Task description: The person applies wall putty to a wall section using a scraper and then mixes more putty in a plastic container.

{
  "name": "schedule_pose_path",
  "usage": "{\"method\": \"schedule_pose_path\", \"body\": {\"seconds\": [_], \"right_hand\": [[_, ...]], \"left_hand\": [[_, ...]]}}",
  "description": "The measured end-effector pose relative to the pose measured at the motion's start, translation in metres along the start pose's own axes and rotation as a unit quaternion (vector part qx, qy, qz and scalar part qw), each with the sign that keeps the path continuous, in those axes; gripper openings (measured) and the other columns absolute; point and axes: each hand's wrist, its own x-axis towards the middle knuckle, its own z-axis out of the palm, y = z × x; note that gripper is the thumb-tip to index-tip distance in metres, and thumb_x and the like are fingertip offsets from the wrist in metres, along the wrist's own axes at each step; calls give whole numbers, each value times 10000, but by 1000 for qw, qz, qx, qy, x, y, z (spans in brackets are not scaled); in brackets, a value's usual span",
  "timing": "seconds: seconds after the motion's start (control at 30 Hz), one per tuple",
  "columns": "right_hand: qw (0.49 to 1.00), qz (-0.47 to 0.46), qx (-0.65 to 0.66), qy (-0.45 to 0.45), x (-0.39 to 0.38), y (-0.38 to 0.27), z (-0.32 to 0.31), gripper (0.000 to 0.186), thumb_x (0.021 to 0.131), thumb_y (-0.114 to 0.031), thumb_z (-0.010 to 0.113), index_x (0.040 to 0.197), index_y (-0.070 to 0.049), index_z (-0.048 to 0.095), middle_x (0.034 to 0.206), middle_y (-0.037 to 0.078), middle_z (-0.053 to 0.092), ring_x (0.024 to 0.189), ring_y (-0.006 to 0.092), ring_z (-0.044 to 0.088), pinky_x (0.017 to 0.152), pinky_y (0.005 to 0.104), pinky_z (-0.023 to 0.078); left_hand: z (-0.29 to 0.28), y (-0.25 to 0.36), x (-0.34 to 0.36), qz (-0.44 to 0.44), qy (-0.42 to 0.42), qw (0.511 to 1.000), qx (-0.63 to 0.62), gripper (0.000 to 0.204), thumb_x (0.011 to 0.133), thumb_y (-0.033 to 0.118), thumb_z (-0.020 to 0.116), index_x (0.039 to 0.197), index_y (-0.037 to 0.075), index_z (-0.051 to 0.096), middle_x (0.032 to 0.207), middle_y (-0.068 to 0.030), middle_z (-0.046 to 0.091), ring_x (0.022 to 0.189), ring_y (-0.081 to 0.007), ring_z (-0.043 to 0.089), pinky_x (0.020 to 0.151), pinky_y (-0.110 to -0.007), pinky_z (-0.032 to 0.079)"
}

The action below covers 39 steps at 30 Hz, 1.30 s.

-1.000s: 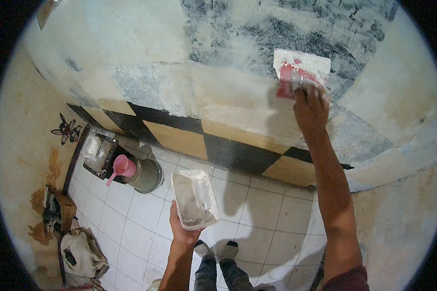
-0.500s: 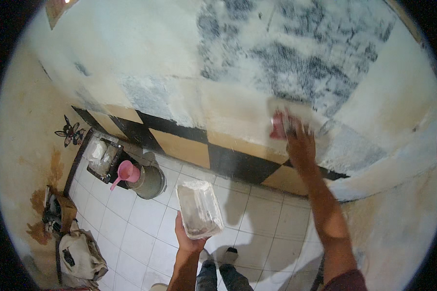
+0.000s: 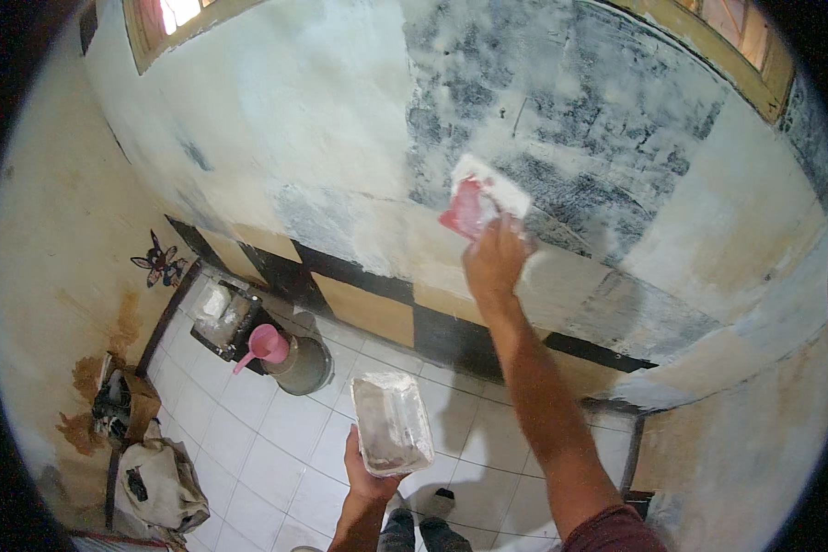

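Observation:
My left hand (image 3: 372,469) grips a rectangular plastic tub (image 3: 393,423) from below, its rim and walls smeared with white putty. Out in front, my right hand (image 3: 499,253) is closed on a flat red putty spreader (image 3: 467,208), which carries a broad patch of white putty along its far edge. The spreader is close in front of the wall (image 3: 616,156), by a dark, patchily whitened area; whether it touches the surface I cannot tell.
A pink dipper (image 3: 267,342) rests at the rim of a bucket (image 3: 302,368). Beside them is a black stand (image 3: 223,317) with a white bag (image 3: 214,301). A beige cloth bag (image 3: 161,488) and a cardboard box (image 3: 141,405) sit by the left wall. Wooden window frames (image 3: 754,87) edge the wall above.
My right hand has moved up and left with the spreader, turning it so the white putty shows. My left hand still holds the tub. The view has tilted upward, showing more window frame.

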Motion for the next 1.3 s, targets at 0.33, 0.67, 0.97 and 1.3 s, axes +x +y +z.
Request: {"method": "schedule_pose_path", "body": {"seconds": [0.33,0.67,0.97,1.3], "right_hand": [[956,-260,-45,-127,-175,202,-52,456,821,-232,582,1242,-67,521,1212,165,544,1147,359,504,907,606,385],[230,623,746,-44,-272,76,-246,203,919,-207,529,1094,-122,586,999,44,614,825,175,586,688,282,464],[319,652,672,-144,-151,2,-237,613,866,-124,491,1444,-262,340,1329,-18,492,1048,142,547,687,279,491],[349,599,701,-166,-75,-196,-188,496,819,-73,572,1286,-205,467,950,-64,539,783,105,562,600,241,457]], "left_hand": [[-20,19,-29,-49,-78,992,-84,686,910,619,334,1369,121,444,1292,-111,533,1116,-325,562,887,-520,486],[25,62,-67,-73,-70,993,-54,613,945,565,304,1367,141,441,1279,-101,544,1102,-327,580,883,-544,493],[5,130,-98,-71,-64,993,-71,651,931,589,314,1401,148,409,1312,-110,528,1134,-344,564,899,-564,481],[-89,288,-126,-64,-62,996,14,687,937,600,283,1424,124,375,1367,-132,488,1203,-350,523,964,-589,428]]}}
